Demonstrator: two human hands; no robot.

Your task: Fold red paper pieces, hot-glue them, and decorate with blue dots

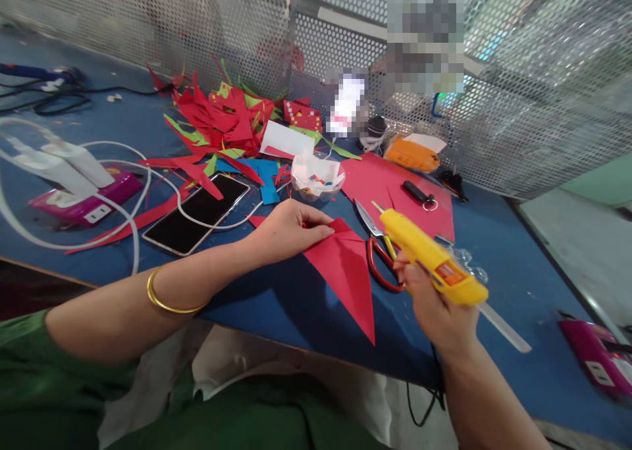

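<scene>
Red folded paper (345,279) at tabletop's (266,299) near edge, long point toward person. Left hand (291,233) pinches its top between thumb and fingers. Right hand (439,308) wraps round handle of yellow glue gun (427,249), nozzle apart from paper. Red-handled scissors (376,233) lie between paper and gun. Beyond: clear bowl (318,180), red sheet (363,174) bearing black key fob (417,192). Leftward: dark-screened phone (195,216), white cable across it.

From here I see a dark-screened smartphone (203,203) on the blue tabletop (508,266), a white cable (217,227) crossing it. Two white chargers (56,167) stand on a magenta power strip (87,212) at left; a second strip (587,345) lies far right. An orange packet (411,154) sits near the perforated partition (237,49).
</scene>
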